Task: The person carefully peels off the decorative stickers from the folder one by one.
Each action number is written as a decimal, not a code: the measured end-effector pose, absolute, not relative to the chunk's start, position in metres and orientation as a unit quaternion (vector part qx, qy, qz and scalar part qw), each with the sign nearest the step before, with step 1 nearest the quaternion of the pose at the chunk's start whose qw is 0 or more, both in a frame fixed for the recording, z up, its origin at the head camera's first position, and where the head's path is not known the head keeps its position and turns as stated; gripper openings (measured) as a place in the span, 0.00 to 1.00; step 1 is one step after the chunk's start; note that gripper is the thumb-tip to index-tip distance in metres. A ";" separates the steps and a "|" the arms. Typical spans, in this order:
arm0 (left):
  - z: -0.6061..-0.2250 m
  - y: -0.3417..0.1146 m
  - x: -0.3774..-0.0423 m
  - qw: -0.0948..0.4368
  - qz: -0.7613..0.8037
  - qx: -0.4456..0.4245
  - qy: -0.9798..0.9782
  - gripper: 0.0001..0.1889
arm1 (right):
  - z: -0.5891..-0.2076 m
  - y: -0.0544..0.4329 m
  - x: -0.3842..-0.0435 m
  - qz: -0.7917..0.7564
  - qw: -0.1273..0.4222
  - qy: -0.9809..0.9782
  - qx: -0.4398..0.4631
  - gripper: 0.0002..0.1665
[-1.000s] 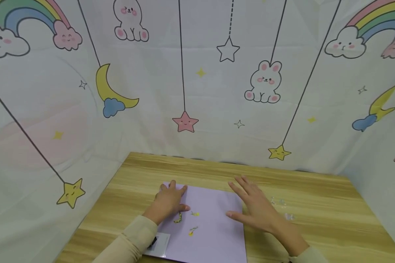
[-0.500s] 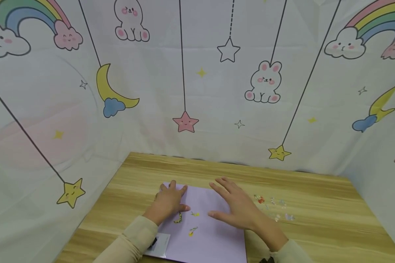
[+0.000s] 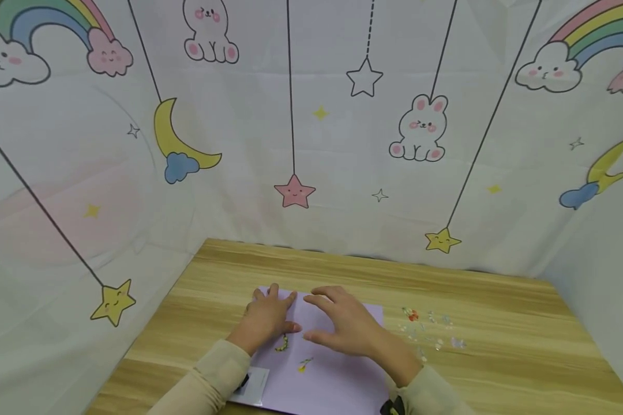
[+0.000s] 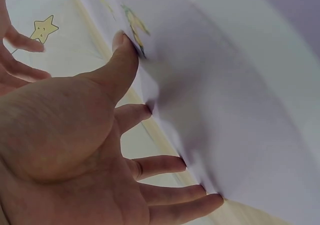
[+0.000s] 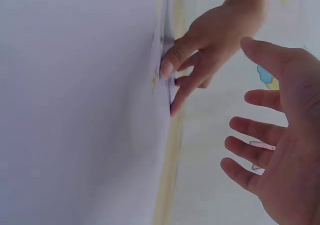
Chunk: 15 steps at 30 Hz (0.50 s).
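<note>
A light purple sheet (image 3: 342, 383) lies on the wooden table. My left hand (image 3: 265, 320) rests on its upper left with fingers spread; in the left wrist view the fingertips and thumb of the left hand (image 4: 75, 135) touch the surface. Close by the thumb is a curved green-and-yellow sprig (image 3: 282, 344), and lower down a small yellow flower (image 3: 305, 365) lies flat. Over the sheet's upper middle is my right hand (image 3: 350, 323), covering part of it. The right wrist view has the right hand (image 5: 285, 130) apart from the sheet, fingers loosely bent, holding nothing.
Right of the sheet, a small red flower piece (image 3: 411, 314) and several clear or pale bits (image 3: 457, 343) are scattered on the wooden table (image 3: 519, 346). A whitish card or packet (image 3: 255, 385) sits by my left cuff. A patterned cloth (image 3: 332, 230) encloses the table.
My right hand has moved left across the sheet, uncovering the small pieces on the right and covering most of one yellow piece. My left hand has stayed in place.
</note>
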<state>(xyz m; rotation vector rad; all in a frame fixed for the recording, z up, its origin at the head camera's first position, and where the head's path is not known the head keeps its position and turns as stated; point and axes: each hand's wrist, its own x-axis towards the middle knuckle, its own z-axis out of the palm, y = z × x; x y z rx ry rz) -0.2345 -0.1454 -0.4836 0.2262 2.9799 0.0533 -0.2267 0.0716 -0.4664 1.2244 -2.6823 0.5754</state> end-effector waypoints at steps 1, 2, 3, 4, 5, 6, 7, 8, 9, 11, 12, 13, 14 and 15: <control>-0.483 -0.146 -0.234 0.073 0.019 0.077 0.994 0.44 | -0.467 0.069 -0.227 0.187 0.066 -0.891 0.408 0.39; -0.483 -0.146 -0.234 0.073 0.016 0.077 0.994 0.44 | -0.468 0.066 -0.228 0.182 0.063 -0.891 0.410 0.37; -0.482 -0.146 -0.234 0.072 0.012 0.078 0.994 0.44 | -0.469 0.064 -0.229 0.178 0.059 -0.892 0.412 0.36; -0.482 -0.147 -0.233 0.071 0.008 0.079 0.994 0.45 | -0.471 0.062 -0.230 0.172 0.056 -0.891 0.415 0.34; -0.481 -0.147 -0.232 0.068 0.003 0.080 0.994 0.45 | -0.472 0.059 -0.231 0.167 0.051 -0.891 0.418 0.31; -0.480 -0.148 -0.232 0.066 -0.001 0.081 0.995 0.45 | -0.474 0.057 -0.231 0.161 0.044 -0.892 0.420 0.29; -0.480 -0.148 -0.232 0.065 -0.004 0.082 0.995 0.45 | -0.475 0.056 -0.232 0.157 0.036 -0.893 0.421 0.27; -0.480 -0.148 -0.231 0.063 -0.007 0.082 0.995 0.45 | -0.476 0.054 -0.233 0.151 0.027 -0.894 0.422 0.25; -0.480 -0.148 -0.231 0.062 -0.008 0.082 0.995 0.45 | -0.478 0.053 -0.233 0.145 0.018 -0.895 0.422 0.23; -0.481 -0.148 -0.231 0.063 -0.009 0.081 0.995 0.45 | -0.480 0.051 -0.234 0.137 -0.002 -0.897 0.420 0.19; -0.482 -0.147 -0.231 0.064 -0.008 0.080 0.995 0.45 | -0.481 0.050 -0.235 0.132 -0.010 -0.898 0.419 0.18; -0.482 -0.147 -0.232 0.065 -0.008 0.079 0.995 0.45 | -0.482 0.050 -0.235 0.127 -0.017 -0.899 0.419 0.17; -0.482 -0.147 -0.232 0.065 -0.006 0.078 0.995 0.45 | -0.483 0.049 -0.235 0.124 -0.023 -0.900 0.418 0.16; -0.483 -0.146 -0.232 0.065 -0.005 0.077 0.995 0.45 | -0.483 0.048 -0.235 0.123 -0.029 -0.899 0.419 0.16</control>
